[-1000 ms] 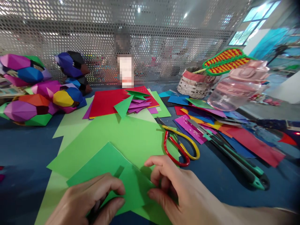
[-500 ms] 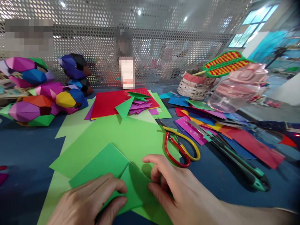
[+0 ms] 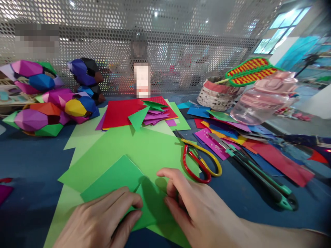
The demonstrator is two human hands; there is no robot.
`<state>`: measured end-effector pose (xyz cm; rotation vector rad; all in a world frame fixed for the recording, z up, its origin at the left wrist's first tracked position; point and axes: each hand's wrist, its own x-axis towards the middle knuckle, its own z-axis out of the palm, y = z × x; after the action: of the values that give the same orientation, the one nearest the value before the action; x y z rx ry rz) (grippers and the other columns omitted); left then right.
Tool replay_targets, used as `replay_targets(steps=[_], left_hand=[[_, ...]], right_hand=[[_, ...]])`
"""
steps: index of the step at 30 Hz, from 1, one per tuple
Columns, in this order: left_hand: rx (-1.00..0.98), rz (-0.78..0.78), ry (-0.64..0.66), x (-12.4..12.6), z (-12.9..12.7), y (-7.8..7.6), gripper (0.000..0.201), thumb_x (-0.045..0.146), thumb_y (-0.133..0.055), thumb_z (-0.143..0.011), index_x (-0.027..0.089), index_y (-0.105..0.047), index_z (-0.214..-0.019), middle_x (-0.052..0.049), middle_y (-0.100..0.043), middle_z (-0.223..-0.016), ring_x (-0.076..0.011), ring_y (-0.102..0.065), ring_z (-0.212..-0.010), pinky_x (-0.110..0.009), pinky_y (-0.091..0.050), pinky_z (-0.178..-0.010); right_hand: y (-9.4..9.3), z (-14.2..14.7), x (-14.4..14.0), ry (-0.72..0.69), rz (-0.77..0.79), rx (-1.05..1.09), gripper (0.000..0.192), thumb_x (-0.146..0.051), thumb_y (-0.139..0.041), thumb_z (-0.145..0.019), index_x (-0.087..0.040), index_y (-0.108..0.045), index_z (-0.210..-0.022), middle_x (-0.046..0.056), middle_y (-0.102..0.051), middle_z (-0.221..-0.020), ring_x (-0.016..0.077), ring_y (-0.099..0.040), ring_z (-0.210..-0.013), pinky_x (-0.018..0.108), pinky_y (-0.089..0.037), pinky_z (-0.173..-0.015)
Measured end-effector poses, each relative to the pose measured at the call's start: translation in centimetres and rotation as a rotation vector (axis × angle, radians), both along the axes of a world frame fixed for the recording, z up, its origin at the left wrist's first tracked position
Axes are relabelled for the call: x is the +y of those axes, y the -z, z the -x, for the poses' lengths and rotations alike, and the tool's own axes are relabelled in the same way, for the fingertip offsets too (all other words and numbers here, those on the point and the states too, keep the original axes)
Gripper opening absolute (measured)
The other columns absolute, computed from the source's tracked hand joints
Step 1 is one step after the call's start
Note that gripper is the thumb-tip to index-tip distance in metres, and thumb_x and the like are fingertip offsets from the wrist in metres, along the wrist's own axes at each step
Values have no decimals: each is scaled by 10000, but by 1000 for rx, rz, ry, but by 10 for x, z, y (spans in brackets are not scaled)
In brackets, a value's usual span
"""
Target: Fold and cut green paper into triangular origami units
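I see my left hand [image 3: 103, 220] pinching the near edge of a dark green folded paper [image 3: 121, 181], thumb beneath it. My right hand [image 3: 196, 213] presses its curled fingers on the fold. The paper lies on light green sheets [image 3: 134, 148], with scissors [image 3: 200, 162] just right.

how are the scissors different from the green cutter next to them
The scissors have looped handles, one red and one yellow; the cutter is a straight green and black stick. The scissors rest partly on the light green sheet; the cutter's tip lies on the coloured scraps. Both lie flat, to the right of the right hand, untouched.
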<state>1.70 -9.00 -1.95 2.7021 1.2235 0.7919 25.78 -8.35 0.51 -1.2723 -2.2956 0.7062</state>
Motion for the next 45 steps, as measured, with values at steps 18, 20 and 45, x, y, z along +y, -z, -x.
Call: replay_targets(steps=[18,20,45], left_hand=[[-65,37,175,4,-5,-7,399,161,-379,-1016,346,-606,-1287,42,-674,-1308,-148,-670,-1153,-241,-509,-1028],[-77,40,154,2,-7,-9,387,168,-384,-1019,345,-613,-1276,41,-651,-1343,-152,-667,-1156,-222,-517,-1006],[-34,-137,245,10,12,3,421,258,-431,-1033,314,-501,-1445,25,-707,-1256,-149,-699,-1087,-170,-545,-951]], right_hand=[[0,-1,-3,17,-77,-118,390,-145,-416,-919,-241,-427,-1297,39,-718,-953,212,-705,-745,293,-413,-564],[1,-2,-3,26,-76,-123,388,-142,-418,-913,-250,-432,-1286,33,-717,-949,216,-706,-742,296,-411,-562],[0,-4,-4,26,-44,-123,298,-181,-425,-932,-268,-458,-1215,19,-692,-944,195,-665,-735,293,-354,-566]])
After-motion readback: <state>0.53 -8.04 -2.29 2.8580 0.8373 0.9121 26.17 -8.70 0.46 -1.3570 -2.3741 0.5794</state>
